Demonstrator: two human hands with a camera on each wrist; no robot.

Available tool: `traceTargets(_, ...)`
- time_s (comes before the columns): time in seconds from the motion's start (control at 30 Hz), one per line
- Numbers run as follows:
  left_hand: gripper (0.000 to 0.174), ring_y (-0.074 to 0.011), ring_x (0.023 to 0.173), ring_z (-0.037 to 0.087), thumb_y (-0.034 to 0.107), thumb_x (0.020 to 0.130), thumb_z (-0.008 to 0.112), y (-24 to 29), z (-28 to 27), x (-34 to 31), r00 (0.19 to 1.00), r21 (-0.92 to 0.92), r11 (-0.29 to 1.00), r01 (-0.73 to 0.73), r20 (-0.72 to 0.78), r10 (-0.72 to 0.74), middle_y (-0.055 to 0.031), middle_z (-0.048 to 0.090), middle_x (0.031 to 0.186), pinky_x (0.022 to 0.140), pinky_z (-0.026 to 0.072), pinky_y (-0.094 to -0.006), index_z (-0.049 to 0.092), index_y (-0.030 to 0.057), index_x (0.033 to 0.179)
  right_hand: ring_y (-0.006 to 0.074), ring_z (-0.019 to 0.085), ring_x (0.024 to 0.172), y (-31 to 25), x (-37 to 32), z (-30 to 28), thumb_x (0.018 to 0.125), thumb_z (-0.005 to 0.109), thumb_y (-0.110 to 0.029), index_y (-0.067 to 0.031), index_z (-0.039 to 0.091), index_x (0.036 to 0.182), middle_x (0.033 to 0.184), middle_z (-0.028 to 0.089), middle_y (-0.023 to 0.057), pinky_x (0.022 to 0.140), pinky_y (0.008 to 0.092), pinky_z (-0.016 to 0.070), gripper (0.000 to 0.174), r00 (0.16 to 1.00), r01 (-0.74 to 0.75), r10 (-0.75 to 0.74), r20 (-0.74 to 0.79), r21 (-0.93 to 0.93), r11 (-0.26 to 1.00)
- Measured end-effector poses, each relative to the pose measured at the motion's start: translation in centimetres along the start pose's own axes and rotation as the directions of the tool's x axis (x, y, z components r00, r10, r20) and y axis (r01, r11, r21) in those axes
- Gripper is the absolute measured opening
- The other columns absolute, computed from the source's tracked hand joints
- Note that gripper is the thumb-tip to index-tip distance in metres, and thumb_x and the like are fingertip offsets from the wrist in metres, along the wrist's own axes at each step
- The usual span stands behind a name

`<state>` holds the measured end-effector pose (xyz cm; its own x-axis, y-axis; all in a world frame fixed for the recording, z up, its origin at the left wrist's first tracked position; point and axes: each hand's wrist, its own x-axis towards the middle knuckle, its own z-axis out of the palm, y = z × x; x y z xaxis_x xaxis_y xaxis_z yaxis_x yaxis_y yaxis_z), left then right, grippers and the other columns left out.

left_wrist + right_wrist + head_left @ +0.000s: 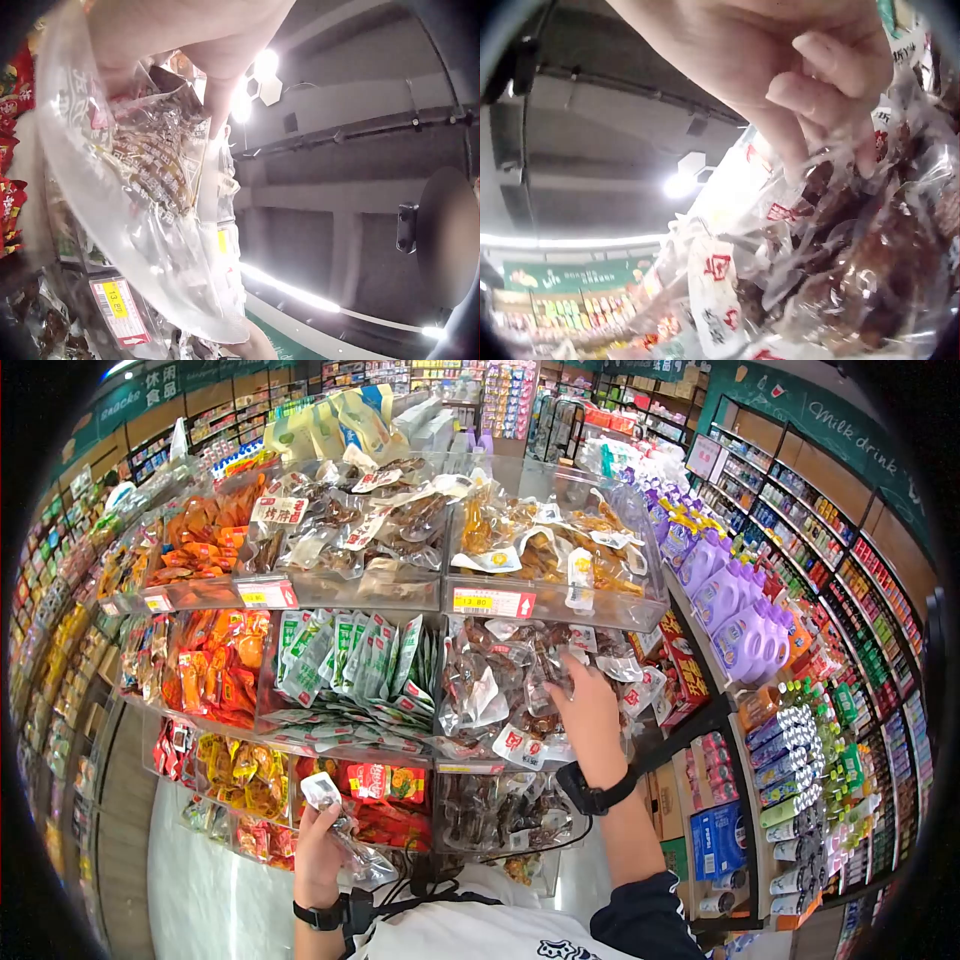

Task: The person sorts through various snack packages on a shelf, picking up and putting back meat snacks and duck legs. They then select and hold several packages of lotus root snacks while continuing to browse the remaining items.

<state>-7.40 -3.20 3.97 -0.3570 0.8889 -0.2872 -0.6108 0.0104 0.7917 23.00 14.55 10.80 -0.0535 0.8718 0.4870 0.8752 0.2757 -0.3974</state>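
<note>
My right hand (588,710) pinches a clear packet (543,678) within the bin (468,766) of dark-filled packets. To its left, green sachets (365,650) fill another compartment (345,747). My left hand (318,850) grips a white-labelled packet (352,850).

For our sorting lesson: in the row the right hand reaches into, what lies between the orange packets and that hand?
Green packets, then dark packets, as the head view shows.

The left hand (191,37) and right hand (795,67) are cut off by the wrist views' top edges; the left hand's packet (154,169) is partly hidden by fingers.
</note>
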Motion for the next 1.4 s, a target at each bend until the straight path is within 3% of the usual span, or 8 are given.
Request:
traceTargets(0.13,0.031,-0.0201,0.088,0.058,0.006,0.084,0.053,-0.5,-0.1,0.6,0.984,-0.044,0.999,0.013,0.176,-0.005,-0.0080,0.058,0.100,0.076,0.0478,-0.0349,0.046,0.0043,0.115,0.0266,0.061,0.068,-3.2,-2.8,-1.4,0.082,0.062,-0.016,-0.0058,0.052,0.114,0.094,0.058,0.0128,0.059,0.0350,0.0486,0.034,0.984,-0.001,0.025,-0.178,0.136,0.991)
traceTargets(0.23,0.039,-0.0228,0.098,0.056,0.005,0.085,0.050,-0.3,2.3,0.1,0.969,-0.085,0.995,0.050,0.247,-0.028,-0.0102,0.055,0.109,0.084,0.0458,-0.0368,0.043,0.0037,0.123,0.0173,0.059,0.060,-4.5,-7.0,-2.2,0.083,0.061,-0.016,-0.0049,0.051,0.114,0.092,0.060,0.0097,0.054,0.0299,0.0471,0.034,0.998,-0.009,-0.016,0.059,0.402,0.916)
traceTargets(0.37,0.045,-0.0260,0.108,0.052,-0.001,0.086,0.044,-1.9,5.4,-0.2,0.910,0.024,0.990,0.140,0.391,-0.138,-0.0131,0.050,0.120,0.096,0.0406,-0.0409,0.035,0.0043,0.130,0.0038,0.052,0.063,-5.9,-12.8,0.3,0.081,0.066,-0.012,-0.0070,0.052,0.120,0.089,0.062,0.0018,0.055,0.0197,0.0418,0.041,0.709,-0.449,-0.267,0.652,0.710,0.543)
traceTargets(0.6,0.050,-0.0187,0.115,0.046,-0.003,0.085,0.049,-8.2,6.4,-1.3,0.854,0.150,0.948,0.281,0.412,-0.318,-0.0069,0.045,0.127,0.096,0.0382,-0.0338,0.033,0.0069,0.131,0.0105,0.055,0.063,-0.2,-19.1,3.6,0.076,0.070,-0.017,-0.0035,0.064,0.093,0.075,0.063,0.0049,0.060,0.0246,0.0446,0.023,0.629,-0.599,-0.065,0.775,0.536,0.595)
traceTargets(0.73,0.044,-0.0209,0.110,0.051,0.009,0.083,0.054,-8.0,5.4,-0.8,0.802,0.271,0.899,0.345,0.412,-0.432,-0.0115,0.055,0.117,0.094,0.0382,-0.0334,0.040,0.0042,0.125,0.0206,0.062,0.067,3.8,-20.0,2.2,0.075,0.066,-0.010,-0.0027,0.065,0.087,0.074,0.064,0.0119,0.062,0.0300,0.0471,0.014,0.667,-0.564,0.065,0.742,0.445,0.696)
traceTargets(0.83,0.031,-0.0225,0.111,0.051,0.012,0.084,0.052,-6.6,4.8,-0.8,0.878,0.211,0.948,0.238,0.370,-0.303,-0.0122,0.056,0.115,0.094,0.0375,-0.0336,0.051,0.0048,0.115,0.0312,0.061,0.072,7.6,-20.7,1.7,0.076,0.062,-0.007,-0.0040,0.065,0.089,0.079,0.063,0.0158,0.062,0.0367,0.0473,0.014,0.872,-0.294,0.178,0.455,0.197,0.935)
traceTargets(0.93,0.026,-0.0244,0.112,0.051,0.012,0.084,0.052,-5.4,3.6,-1.3,0.920,0.139,0.968,0.209,0.309,-0.243,-0.0108,0.058,0.113,0.095,0.0373,-0.0353,0.053,0.0048,0.109,0.0381,0.058,0.076,10.9,-19.8,3.8,0.077,0.057,-0.005,-0.0044,0.064,0.087,0.083,0.061,0.0181,0.064,0.0425,0.0458,0.011,0.933,-0.258,0.219,0.286,0.103,0.961)
traceTargets(1.4,0.016,-0.0237,0.102,0.056,0.013,0.086,0.050,-4.3,-0.9,-5.8,0.989,0.047,0.992,0.119,0.084,-0.123,-0.0085,0.060,0.104,0.089,0.0419,-0.0356,0.052,0.0077,0.101,0.0282,0.062,0.072,17.6,-17.2,13.1,0.076,0.053,-0.010,-0.0070,0.064,0.072,0.073,0.061,0.0134,0.063,0.0366,0.0507,0.012,0.831,0.339,-0.168,0.530,-0.243,0.909)
